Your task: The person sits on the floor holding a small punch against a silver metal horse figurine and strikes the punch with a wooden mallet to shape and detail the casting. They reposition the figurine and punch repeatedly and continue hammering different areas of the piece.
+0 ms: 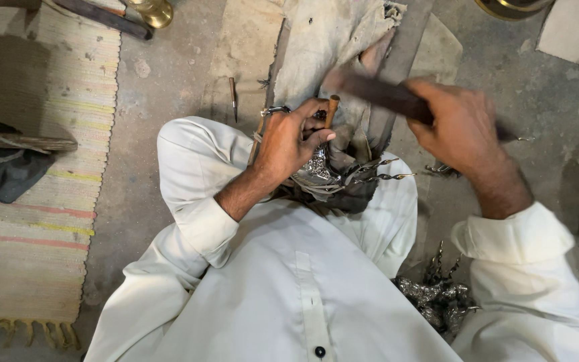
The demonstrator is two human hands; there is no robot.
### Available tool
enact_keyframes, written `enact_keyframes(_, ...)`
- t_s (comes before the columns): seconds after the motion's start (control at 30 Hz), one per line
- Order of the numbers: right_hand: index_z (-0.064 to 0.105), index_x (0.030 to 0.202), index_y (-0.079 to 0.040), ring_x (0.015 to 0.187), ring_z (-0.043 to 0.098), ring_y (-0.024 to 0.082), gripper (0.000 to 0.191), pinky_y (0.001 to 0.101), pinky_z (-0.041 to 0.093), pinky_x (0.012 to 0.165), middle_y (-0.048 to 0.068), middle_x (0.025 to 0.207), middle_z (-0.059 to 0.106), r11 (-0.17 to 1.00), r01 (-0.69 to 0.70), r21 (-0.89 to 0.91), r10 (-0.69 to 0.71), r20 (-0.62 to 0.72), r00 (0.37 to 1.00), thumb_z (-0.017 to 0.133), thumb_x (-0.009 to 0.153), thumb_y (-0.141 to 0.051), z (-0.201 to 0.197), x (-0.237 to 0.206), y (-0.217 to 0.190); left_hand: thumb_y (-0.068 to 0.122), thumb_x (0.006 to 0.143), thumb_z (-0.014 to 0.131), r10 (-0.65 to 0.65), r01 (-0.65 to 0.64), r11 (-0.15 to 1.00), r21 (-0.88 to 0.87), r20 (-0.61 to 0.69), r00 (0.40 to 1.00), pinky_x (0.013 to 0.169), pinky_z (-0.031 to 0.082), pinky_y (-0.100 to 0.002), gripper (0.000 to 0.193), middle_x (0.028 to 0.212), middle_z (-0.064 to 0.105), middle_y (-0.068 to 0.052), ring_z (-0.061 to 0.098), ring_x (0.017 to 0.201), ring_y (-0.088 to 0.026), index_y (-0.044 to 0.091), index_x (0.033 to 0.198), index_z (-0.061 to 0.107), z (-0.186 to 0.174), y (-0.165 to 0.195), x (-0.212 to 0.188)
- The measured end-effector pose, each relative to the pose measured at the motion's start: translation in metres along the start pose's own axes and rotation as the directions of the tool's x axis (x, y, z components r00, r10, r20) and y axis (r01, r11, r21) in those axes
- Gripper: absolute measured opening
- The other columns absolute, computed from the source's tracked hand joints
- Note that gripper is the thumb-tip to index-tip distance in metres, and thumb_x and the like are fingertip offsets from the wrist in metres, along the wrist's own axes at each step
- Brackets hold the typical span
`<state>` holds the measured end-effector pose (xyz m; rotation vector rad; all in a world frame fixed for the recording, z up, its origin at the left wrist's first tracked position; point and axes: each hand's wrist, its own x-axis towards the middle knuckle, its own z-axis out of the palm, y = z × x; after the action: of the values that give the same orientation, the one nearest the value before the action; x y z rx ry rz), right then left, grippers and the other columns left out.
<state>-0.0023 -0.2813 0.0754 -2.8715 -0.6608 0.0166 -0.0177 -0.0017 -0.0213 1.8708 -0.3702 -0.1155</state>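
I see a grey concrete floor (pixel 162 87), a striped woven rug (pixel 41 221) at left, dim light.

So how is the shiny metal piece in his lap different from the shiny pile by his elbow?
The silvery embossed metal piece in the lap is pinned under the left hand; the silvery metal pile on the floor lies untouched beside the white sleeve. The lap piece sits under the blurred dark wooden tool in the right hand; the pile lies far from it. Both have twisted spikes.
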Motion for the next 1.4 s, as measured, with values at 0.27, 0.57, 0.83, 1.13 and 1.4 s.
enact_keyframes(0.27,0.068,0.125,-0.016,0.081,0.072,0.031,0.04,0.0447,0.054,0.075,0.009,0.092,0.074,0.973,0.022,-0.231,-0.002,0.089,0.996,0.077,0.086,-0.014,-0.032,0.011,0.0,0.012,0.089,0.082,0.015,-0.016,0.999,-0.029,-0.018,1.0,0.075,0.062,-0.034,0.044,0.097,0.079,-0.016,0.081,0.091,-0.024,0.004,0.127,0.062,0.003,0.0,-0.001)
enact_keyframes(0.57,0.066,0.116,-0.015,0.075,0.071,0.035,0.03,0.0484,0.053,0.074,0.012,0.079,0.071,0.984,-0.099,-0.146,0.133,0.242,0.961,0.076,0.088,-0.019,-0.03,0.005,0.004,0.01,0.089,0.083,-0.029,0.035,0.983,-0.178,0.032,0.999,0.079,0.065,-0.031,0.045,0.101,0.081,-0.011,0.08,0.091,-0.018,0.006,0.13,0.064,-0.008,0.0,0.004)
enact_keyframes(0.83,0.066,0.116,-0.012,0.071,0.07,0.035,0.03,0.0486,0.051,0.07,0.014,0.077,0.071,0.976,-0.216,0.026,0.2,0.281,0.939,0.077,0.089,-0.023,-0.017,-0.003,0.003,0.011,0.085,0.086,0.024,-0.015,0.998,-0.063,0.147,0.989,0.075,0.06,-0.031,0.049,0.094,0.081,-0.01,0.081,0.088,-0.016,0.007,0.128,0.064,-0.019,0.004,0.011)
enact_keyframes(1.13,0.064,0.12,-0.01,0.067,0.07,0.03,0.029,0.0439,0.054,0.072,0.013,0.078,0.069,0.965,-0.251,0.071,0.237,0.158,0.958,0.076,0.095,-0.019,-0.007,-0.004,0.008,0.014,0.087,0.084,0.029,-0.023,0.999,-0.043,0.166,0.986,0.076,0.06,-0.032,0.05,0.094,0.081,-0.011,0.082,0.088,-0.017,0.007,0.132,0.062,-0.019,0.006,0.013)
enact_keyframes(1.4,0.064,0.121,-0.01,0.068,0.071,0.028,0.03,0.0432,0.055,0.074,0.011,0.08,0.07,0.971,-0.238,0.007,0.234,0.156,0.96,0.074,0.093,-0.013,-0.018,-0.003,0.008,0.014,0.086,0.085,0.059,-0.054,0.998,-0.038,0.121,0.991,0.079,0.061,-0.033,0.051,0.098,0.08,-0.012,0.081,0.093,-0.02,0.007,0.131,0.062,-0.016,0.004,0.012)
